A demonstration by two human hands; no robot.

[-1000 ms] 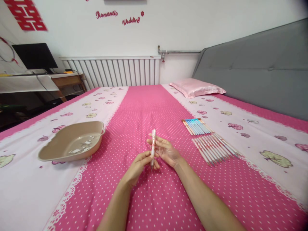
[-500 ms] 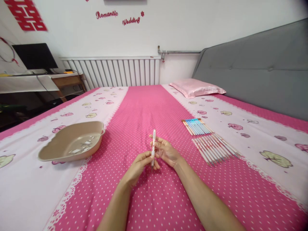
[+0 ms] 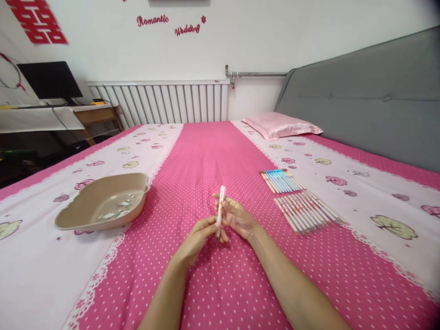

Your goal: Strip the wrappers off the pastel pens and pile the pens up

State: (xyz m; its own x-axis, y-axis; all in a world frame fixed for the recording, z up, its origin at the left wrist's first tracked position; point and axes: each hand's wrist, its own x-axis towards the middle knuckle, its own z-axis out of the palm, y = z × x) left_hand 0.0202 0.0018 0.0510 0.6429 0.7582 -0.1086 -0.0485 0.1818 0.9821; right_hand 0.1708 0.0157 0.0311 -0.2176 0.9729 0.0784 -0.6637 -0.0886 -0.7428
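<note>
A white pen [image 3: 220,211] with red markings is held nearly upright over the bed, its dark tip pointing down. My left hand [image 3: 202,233] pinches its lower part between thumb and fingers. From the other side, my right hand [image 3: 238,216] is closed around the upper part, some fingers passing behind the pen. To the right lies a row of similar white-and-red pens [image 3: 305,213], side by side. Just beyond it is a row of blue and peach pens [image 3: 281,180].
A beige basin [image 3: 82,206] holding small white scraps stands at the left on the pink dotted bedspread [image 3: 213,151]. A pink pillow [image 3: 282,125] rests by the grey headboard [image 3: 364,91]. At the far left is a desk with a monitor [image 3: 50,80]; a radiator [image 3: 161,103] lines the wall.
The top of the pen has tipped slightly to the right and turned between the fingers. Both hands stay in nearly the same place.
</note>
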